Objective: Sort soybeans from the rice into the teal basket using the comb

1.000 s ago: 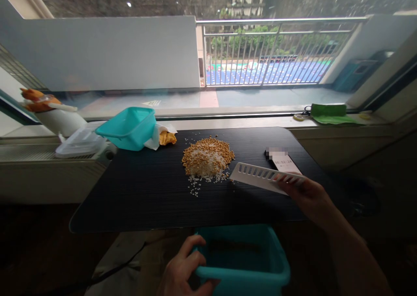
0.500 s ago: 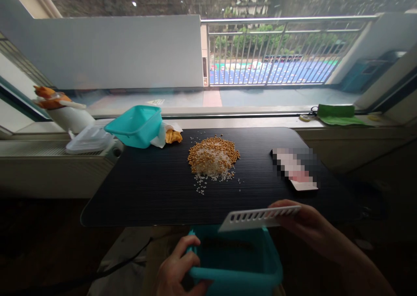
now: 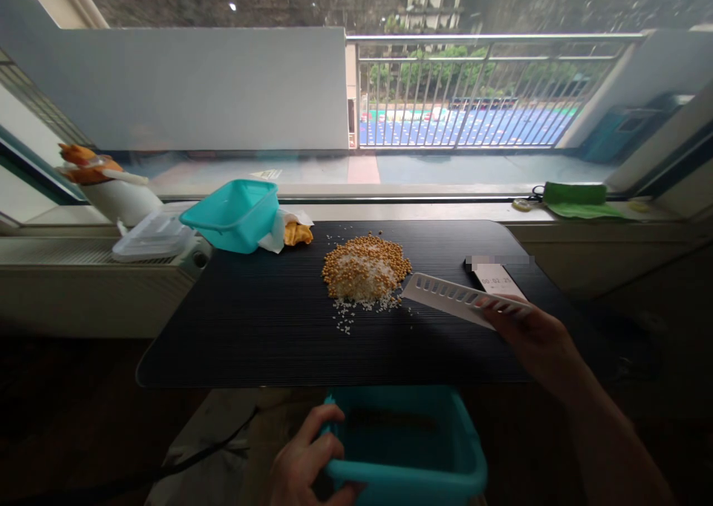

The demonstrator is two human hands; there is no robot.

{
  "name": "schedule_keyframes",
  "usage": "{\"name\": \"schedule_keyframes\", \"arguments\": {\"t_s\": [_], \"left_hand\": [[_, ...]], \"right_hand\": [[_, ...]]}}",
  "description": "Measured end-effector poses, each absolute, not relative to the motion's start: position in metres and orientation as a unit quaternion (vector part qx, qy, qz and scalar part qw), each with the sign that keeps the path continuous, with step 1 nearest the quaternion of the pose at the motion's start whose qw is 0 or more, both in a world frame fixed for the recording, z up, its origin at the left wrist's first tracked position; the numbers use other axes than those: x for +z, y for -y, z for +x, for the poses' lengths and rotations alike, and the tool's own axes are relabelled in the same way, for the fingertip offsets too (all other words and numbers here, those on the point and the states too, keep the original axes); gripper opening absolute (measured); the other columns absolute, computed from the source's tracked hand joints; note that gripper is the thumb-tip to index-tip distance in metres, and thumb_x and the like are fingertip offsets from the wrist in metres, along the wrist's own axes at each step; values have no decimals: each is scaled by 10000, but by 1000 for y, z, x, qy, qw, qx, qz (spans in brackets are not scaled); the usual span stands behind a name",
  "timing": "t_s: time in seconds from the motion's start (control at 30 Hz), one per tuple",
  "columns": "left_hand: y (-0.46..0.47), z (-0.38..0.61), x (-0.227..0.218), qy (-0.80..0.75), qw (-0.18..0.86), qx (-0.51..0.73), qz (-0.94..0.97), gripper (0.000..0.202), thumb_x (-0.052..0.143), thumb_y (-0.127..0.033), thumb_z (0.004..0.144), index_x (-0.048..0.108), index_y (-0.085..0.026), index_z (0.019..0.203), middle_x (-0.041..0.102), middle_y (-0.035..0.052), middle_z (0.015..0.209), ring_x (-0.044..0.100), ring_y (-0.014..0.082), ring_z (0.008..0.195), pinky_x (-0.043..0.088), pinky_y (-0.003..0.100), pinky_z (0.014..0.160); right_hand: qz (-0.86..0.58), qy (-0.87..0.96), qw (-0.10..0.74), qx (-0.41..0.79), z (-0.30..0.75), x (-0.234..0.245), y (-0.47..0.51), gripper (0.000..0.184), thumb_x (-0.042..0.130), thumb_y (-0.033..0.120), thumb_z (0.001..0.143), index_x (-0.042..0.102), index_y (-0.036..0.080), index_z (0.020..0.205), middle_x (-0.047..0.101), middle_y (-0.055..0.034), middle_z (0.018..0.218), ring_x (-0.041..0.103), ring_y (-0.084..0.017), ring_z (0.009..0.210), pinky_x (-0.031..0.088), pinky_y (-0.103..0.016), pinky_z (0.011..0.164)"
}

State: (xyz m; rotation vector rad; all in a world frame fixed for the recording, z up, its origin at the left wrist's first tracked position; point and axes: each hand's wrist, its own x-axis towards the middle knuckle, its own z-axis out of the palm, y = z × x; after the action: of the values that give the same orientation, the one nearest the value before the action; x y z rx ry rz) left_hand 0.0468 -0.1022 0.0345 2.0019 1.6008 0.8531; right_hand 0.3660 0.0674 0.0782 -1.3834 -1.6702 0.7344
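My left hand is closed on the left rim of a teal plastic bin, held just below the table's near edge. Something dark lies at the bottom of that bin. Over the table, my right hand grips a white plastic strip with a row of slots. The strip's far end is beside the right edge of a pile of yellow beans mixed with white rice grains. Whether the strip touches the pile I cannot tell. Loose rice lies scattered along the pile's near side.
A second teal bin stands tilted at the table's back left, beside crumpled tissue and an orange-yellow scrap. A phone lies on the right of the black table. On the sill are a green cloth and a clear lid.
My right hand has carried the slotted strip forward from above the near bin to the right side of the pile. My left hand and the bin have hardly moved.
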Motion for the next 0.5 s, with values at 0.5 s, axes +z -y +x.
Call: {"name": "schedule_keyframes", "arguments": {"t_s": [0.5], "left_hand": [[99, 49, 38, -578, 216, 278, 737, 176, 726, -141, 670, 568, -217, 680, 671, 38, 1090, 712, 143, 704, 575, 201, 657]], "right_hand": [[-553, 629, 412, 359, 374, 77, -48, 232, 701, 449, 791, 744, 272, 935, 764, -21, 898, 708, -267, 857, 569, -366, 792]]}}
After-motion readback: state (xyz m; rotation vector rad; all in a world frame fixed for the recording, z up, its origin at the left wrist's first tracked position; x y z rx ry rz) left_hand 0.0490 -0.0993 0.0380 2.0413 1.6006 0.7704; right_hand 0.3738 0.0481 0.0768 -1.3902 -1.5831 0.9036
